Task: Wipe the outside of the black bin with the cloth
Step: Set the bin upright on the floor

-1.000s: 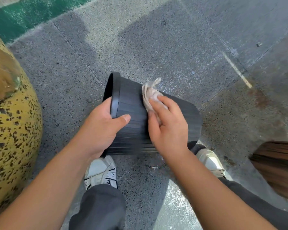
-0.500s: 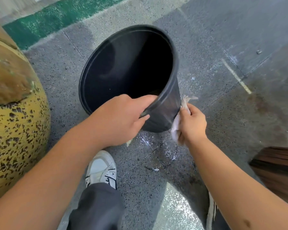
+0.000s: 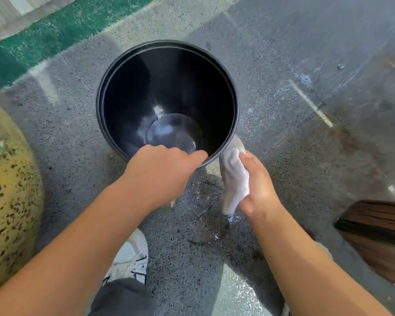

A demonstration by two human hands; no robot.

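The black bin [image 3: 167,87] stands upright on the floor with its open mouth facing me, empty inside. My left hand [image 3: 162,169] grips the near part of its rim, fingers curled over the edge. My right hand [image 3: 258,185] holds a crumpled white cloth [image 3: 234,176] just right of the bin's near side; the cloth's upper end touches the outer wall below the rim. The bin's outer wall is mostly hidden from this angle.
A large yellow speckled rounded object [image 3: 9,197] stands close at the left. A brown wooden thing [image 3: 379,236] lies at the right edge. My white shoe [image 3: 130,258] is below the bin. The speckled stone floor [image 3: 306,65] is wet, with a green strip [image 3: 43,42] at the top left.
The bin went from lying on its side across my feet to tilted up, then upright on the floor. My right hand with the cloth moved from its ribbed side down to its right.
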